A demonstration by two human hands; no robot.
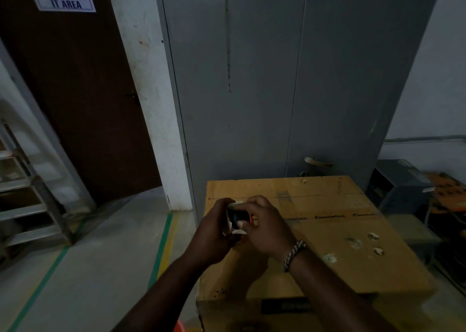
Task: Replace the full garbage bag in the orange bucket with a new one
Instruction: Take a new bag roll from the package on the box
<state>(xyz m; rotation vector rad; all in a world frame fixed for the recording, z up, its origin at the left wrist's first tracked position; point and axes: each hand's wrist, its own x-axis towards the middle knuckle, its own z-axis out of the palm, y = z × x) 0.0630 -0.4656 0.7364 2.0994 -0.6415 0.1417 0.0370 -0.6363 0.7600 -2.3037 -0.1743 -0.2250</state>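
Observation:
Both hands meet above the near left part of a large cardboard box (327,243). Between them is a small black roll of garbage bags (236,217) with a pale paper wrapper. My left hand (214,233) grips the roll from the left side. My right hand (262,223), with a braided band on its wrist, pinches the roll's right end with thumb and fingers. A sliver of the orange bucket (179,326) shows at the bottom edge, under my left forearm; most of it is hidden.
A tall grey metal cabinet (290,79) stands behind the box. A dark door (75,92) with a "RESTRICTED IT AREA" sign is at the left, with a metal stepladder (27,193) beside it. Green and yellow floor lines (161,246) run along the floor. Equipment clutter (408,188) sits at the right.

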